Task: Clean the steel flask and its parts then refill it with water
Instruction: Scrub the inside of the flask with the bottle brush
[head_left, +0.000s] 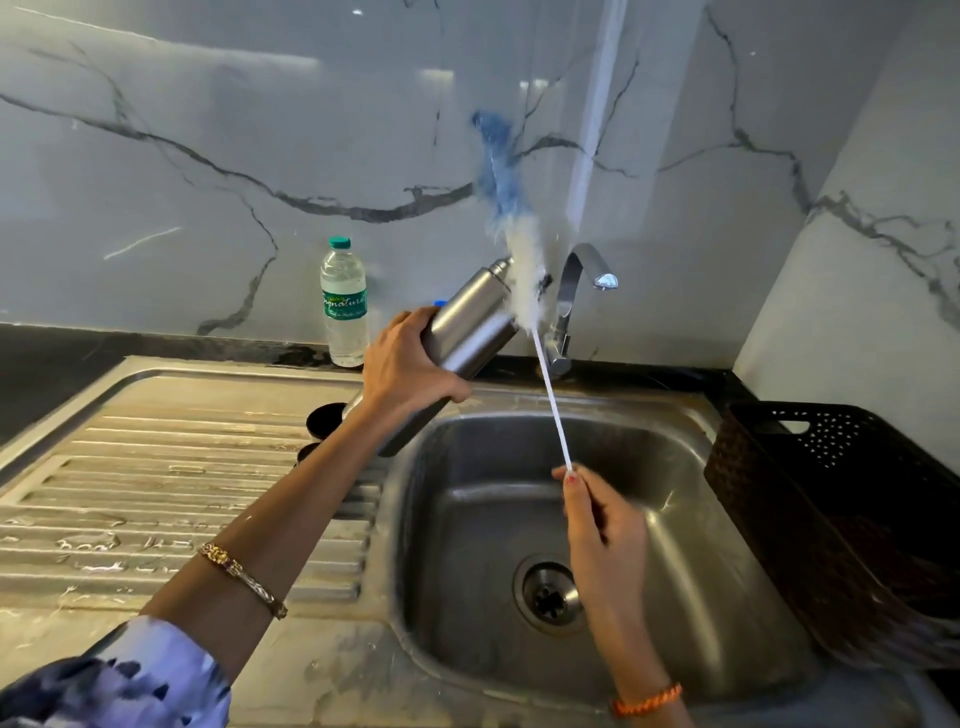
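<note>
My left hand (405, 358) grips the steel flask (470, 322) round its body, tilted with its open neck pointing up and to the right, above the back rim of the sink. My right hand (602, 525) pinches the thin white handle of a bottle brush (519, 249). The brush head, white and blue and blurred, is outside the flask, just beside and above its neck. Two dark round flask parts (326, 420) lie on the draining board behind my left forearm.
The steel sink (467, 571) with its drain lies below my hands. Behind the flask stands a chrome tap (576, 280); no water runs from it. A plastic water bottle (344, 301) stands at the back wall. A dark basket (831, 509) sits right of the sink.
</note>
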